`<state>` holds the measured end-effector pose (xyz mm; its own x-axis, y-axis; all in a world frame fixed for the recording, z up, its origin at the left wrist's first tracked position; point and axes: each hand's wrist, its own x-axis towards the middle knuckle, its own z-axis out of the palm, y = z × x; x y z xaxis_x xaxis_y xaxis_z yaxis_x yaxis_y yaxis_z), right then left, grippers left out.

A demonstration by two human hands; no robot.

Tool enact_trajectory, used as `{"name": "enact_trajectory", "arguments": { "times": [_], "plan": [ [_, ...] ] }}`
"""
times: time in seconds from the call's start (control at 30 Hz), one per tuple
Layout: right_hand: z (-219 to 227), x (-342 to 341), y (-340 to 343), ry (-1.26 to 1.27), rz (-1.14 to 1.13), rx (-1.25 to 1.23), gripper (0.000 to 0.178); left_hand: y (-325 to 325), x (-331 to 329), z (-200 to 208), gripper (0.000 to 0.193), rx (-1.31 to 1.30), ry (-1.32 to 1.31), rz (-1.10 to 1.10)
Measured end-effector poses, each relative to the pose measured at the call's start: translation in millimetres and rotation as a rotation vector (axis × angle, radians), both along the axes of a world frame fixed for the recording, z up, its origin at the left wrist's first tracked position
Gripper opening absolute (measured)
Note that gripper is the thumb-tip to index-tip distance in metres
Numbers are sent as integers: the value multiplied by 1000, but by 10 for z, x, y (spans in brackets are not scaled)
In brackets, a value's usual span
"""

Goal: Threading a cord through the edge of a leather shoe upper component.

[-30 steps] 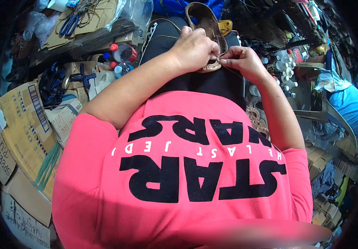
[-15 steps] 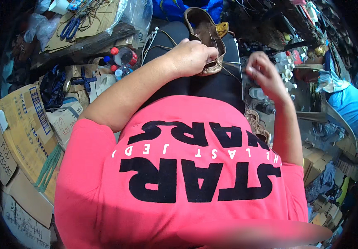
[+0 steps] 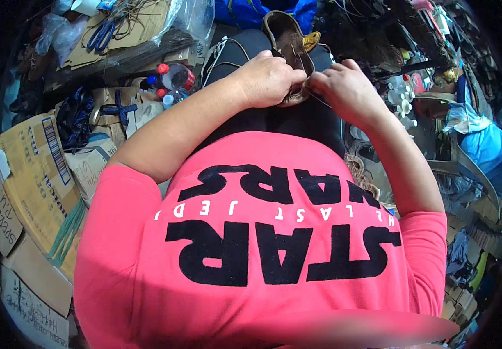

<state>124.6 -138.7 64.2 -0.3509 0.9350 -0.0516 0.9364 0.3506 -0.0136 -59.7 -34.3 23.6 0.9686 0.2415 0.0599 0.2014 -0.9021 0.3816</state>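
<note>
Head view: a brown leather sandal [image 3: 290, 43] lies sole-up on the person's lap, over dark trousers [image 3: 297, 119], toe pointing away. The left hand [image 3: 269, 78] is closed over the sandal's near end, pinning it down. The right hand [image 3: 347, 87] sits just beside it with fingers pinched narrow at the sandal's edge; a thin thread seems to run from there, though it is too fine to be sure. To work the edge well, the left grip should stay firm and close to the pinch, so the leather does not twist, and any pull should run along the edge. Red-capped bottles [image 3: 172, 78] stand well apart on the left.
</note>
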Motion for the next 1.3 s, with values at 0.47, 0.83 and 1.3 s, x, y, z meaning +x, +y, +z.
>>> {"name": "enact_trajectory", "arguments": {
  "times": [0.47, 0.83, 1.3],
  "plan": [
    [-56, 471, -151, 1792, -546, -57, 16, 120, -636, 733, 4, -857, -567, 194],
    [-237, 1002, -857, 638, -519, -226, 15, 832, -1546, 493, 21, -62, 41, 563],
    [-270, 569, -467, 917, -628, -134, 16, 253, -182, 139, 30, -184, -347, -2]
  ]
}}
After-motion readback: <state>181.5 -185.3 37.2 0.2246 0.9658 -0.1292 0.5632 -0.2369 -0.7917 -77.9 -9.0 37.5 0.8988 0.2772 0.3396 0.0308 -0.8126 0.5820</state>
